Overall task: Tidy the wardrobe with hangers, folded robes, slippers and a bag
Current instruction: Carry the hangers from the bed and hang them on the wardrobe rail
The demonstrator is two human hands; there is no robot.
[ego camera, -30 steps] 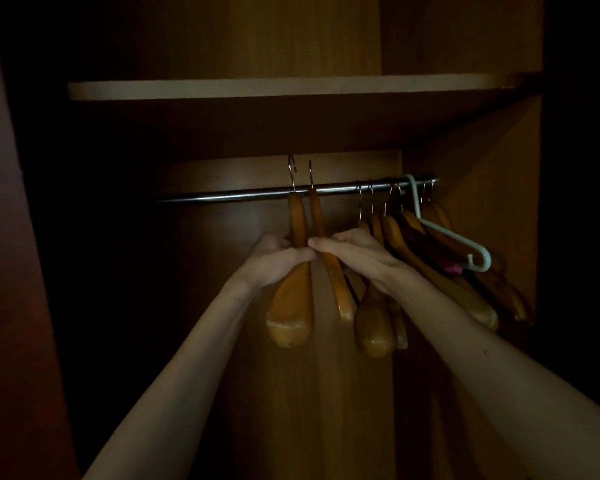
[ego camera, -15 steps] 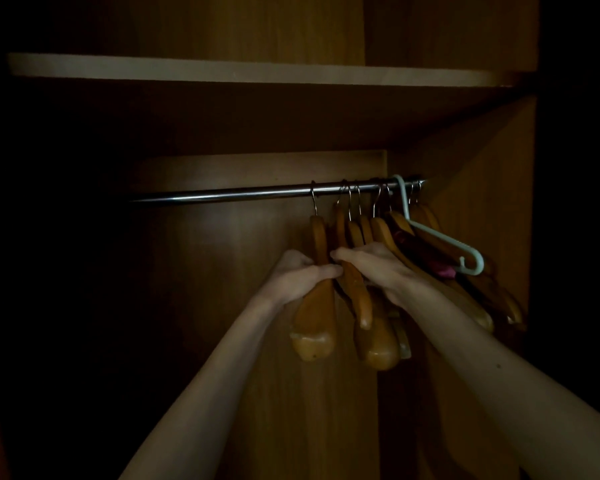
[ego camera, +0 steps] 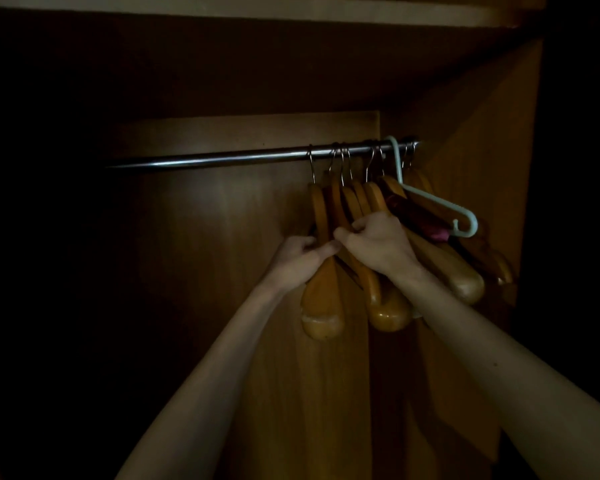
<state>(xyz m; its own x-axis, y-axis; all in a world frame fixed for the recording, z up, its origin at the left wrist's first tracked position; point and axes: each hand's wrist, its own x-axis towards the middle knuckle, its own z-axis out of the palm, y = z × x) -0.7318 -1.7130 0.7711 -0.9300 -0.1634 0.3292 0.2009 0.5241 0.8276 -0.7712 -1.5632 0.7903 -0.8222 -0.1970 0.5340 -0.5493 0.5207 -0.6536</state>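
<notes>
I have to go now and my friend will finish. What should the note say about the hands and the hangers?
Left hand: closed on the leftmost wooden hanger.
Right hand: grip closed on the next wooden hangers.
All hangers hang on the rail, bunched at its right end, along with a pale plastic hanger.
Done: hangers gathered to the right.
Left: robes, slippers and bag are not in view, so those jobs remain to check.

- Dim, warm light from the front — the wardrobe's left side sinks into black.
- Faint glare streaks the metal rail point(ego camera: 243, 157).
- Soft, grainy detail; edges bow slightly.
</notes>
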